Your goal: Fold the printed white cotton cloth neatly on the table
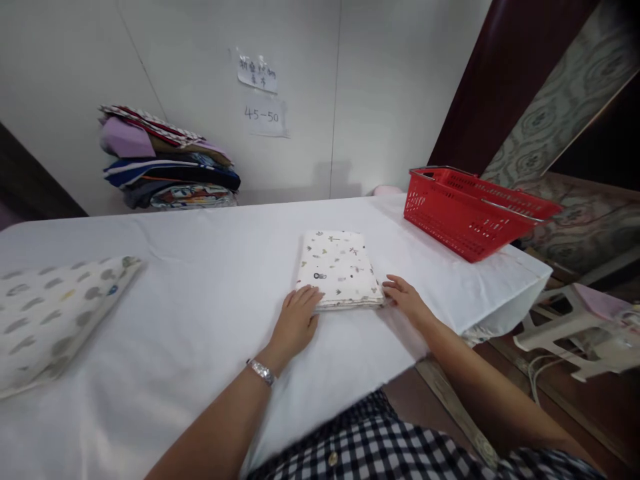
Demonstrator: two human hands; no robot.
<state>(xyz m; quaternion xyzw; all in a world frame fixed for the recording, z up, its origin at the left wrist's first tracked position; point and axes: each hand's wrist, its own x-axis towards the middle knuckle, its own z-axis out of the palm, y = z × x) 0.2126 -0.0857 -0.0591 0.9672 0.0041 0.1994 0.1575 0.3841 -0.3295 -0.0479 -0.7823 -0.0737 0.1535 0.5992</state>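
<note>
A folded white cloth with small printed figures [339, 267] lies flat on the white-covered table [210, 313]. My left hand [296, 321] rests at the cloth's near left corner, fingers touching its edge. My right hand [406, 298] touches the near right corner of the same cloth. Neither hand has the cloth lifted. A silver watch sits on my left wrist.
A red plastic basket [470, 210] stands at the table's far right edge. A stack of folded clothes [167, 163] leans against the wall at the back left. A patterned pillow-like pad [47, 313] lies at the left. A white stool [575, 333] stands beside the table.
</note>
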